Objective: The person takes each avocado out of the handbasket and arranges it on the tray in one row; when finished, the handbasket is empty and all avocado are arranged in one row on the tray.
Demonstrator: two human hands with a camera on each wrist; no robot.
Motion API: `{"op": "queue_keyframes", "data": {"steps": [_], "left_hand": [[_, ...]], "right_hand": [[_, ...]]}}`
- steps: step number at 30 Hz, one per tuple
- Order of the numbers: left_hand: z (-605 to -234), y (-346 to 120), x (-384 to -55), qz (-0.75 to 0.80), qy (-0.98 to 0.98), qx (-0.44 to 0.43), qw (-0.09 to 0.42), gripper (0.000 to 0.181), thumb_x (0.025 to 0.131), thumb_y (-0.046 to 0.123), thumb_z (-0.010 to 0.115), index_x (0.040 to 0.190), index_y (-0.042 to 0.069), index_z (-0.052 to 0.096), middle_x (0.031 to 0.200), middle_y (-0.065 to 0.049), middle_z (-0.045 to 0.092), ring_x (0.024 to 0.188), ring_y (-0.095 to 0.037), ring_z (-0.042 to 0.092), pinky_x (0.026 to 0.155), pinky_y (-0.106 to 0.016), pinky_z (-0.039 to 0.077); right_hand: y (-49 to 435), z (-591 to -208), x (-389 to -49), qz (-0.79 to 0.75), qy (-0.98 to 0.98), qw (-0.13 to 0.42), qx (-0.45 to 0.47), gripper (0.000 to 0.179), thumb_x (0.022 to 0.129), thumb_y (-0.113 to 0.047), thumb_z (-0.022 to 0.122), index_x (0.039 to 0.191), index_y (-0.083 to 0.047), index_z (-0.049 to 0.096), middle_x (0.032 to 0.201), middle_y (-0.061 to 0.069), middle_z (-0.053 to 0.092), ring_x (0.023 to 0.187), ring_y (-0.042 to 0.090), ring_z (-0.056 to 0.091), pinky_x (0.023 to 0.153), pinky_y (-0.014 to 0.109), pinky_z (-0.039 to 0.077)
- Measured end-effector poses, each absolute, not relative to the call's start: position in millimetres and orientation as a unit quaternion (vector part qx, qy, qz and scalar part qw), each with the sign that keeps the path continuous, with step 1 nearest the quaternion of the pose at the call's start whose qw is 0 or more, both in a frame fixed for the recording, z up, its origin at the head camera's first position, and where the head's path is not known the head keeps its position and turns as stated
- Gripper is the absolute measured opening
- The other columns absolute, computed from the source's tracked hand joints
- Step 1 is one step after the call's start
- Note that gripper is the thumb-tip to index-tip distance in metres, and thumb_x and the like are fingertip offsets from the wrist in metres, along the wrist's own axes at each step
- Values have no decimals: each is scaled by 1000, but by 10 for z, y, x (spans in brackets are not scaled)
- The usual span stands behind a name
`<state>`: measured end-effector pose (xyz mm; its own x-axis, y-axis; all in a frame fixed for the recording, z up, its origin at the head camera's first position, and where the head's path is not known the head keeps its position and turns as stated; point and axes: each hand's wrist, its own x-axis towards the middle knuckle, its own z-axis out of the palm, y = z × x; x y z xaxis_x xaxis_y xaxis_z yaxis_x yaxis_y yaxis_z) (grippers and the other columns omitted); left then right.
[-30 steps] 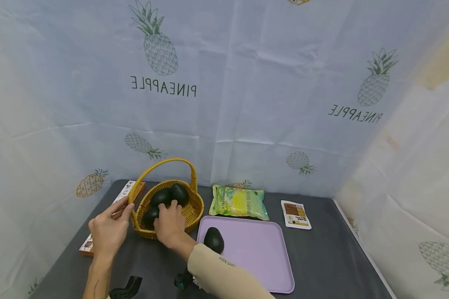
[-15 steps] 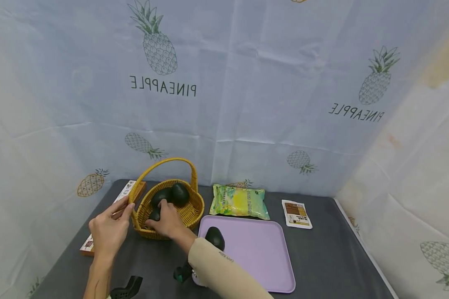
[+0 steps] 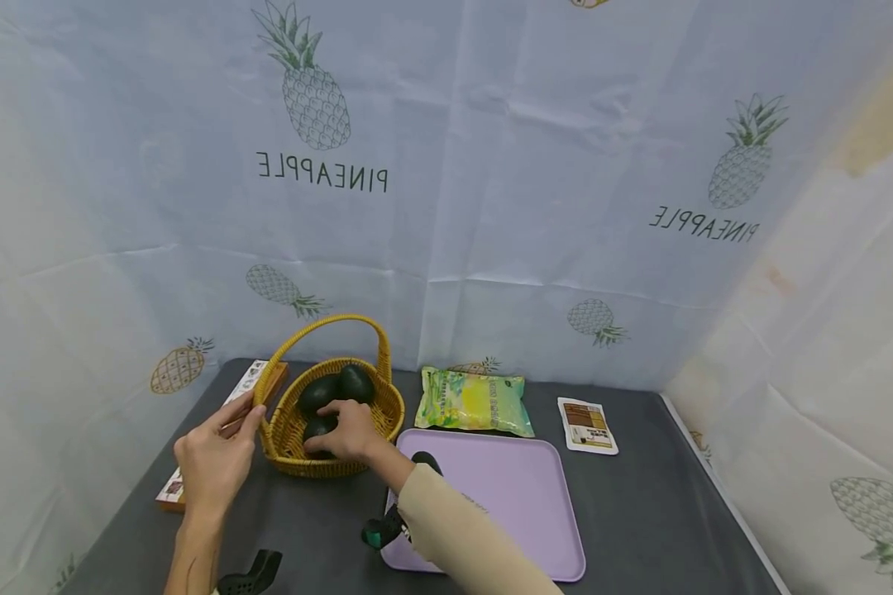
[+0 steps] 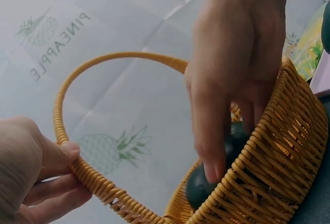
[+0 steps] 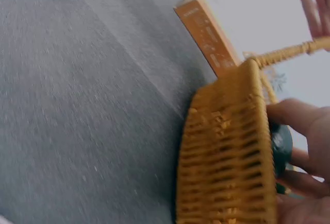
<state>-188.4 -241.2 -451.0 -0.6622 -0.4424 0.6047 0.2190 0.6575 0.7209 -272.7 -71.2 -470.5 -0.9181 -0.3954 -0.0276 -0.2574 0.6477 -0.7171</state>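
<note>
A yellow woven basket [image 3: 290, 467] stands at the table's left, with its tall handle [image 3: 335, 319] upright. My left hand [image 3: 214, 459] pinches the left side of that handle between thumb and fingers. Inside the basket, my right hand [image 3: 355, 431] grips a dark green avocado [image 3: 318, 427] with thumb and fingers round it; the right wrist view shows this avocado [image 5: 281, 147] just behind the rim. Two more avocados, one at the left [image 3: 317, 396] and one at the right [image 3: 356, 383], lie at the basket's back. Another avocado [image 3: 426, 459] on the lilac tray [image 3: 513, 504] is mostly hidden by the right forearm.
Behind the tray lies a green and yellow packet [image 3: 476, 402]. A small white and brown pouch [image 3: 588, 426] is at the right. Left of the basket, a long orange and white box [image 3: 173, 489] lies partly behind my left hand. A pineapple-print curtain [image 3: 491, 207] hangs behind the table.
My right hand has closed its thumb and fingers round the front avocado and shifted it right within the basket. The left hand keeps its hold on the handle.
</note>
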Motion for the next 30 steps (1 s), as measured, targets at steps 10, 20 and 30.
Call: {"op": "queue_keyframes", "data": {"steps": [10,20,30], "left_hand": [[-4509,-2414,-1889,-410,-814,66,407,33,90,2,82,122,-1,77,106,-25,78,79,36,47,66,5,40],[-4527,-2396,-1903,-408,-815,64,407,33,89,2,82,122,-1,77,105,-25,78,80,36,47,67,5,39],[-4529,-2403,-1897,-410,-810,65,414,33,88,2,83,121,0,78,105,-24,78,80,35,48,66,5,40]], "right_hand": [[-310,-4461,-2719,-468,860,115,-167,48,79,-33,94,123,-28,77,137,1,66,108,18,66,81,31,58],[444,-4229,-2599,-590,782,142,-139,54,83,-25,91,133,-26,73,143,4,63,126,29,66,92,41,60],[1248,-4418,-2374,-630,762,128,-84,63,84,-22,90,143,-18,66,154,14,56,133,34,62,103,46,57]]}}
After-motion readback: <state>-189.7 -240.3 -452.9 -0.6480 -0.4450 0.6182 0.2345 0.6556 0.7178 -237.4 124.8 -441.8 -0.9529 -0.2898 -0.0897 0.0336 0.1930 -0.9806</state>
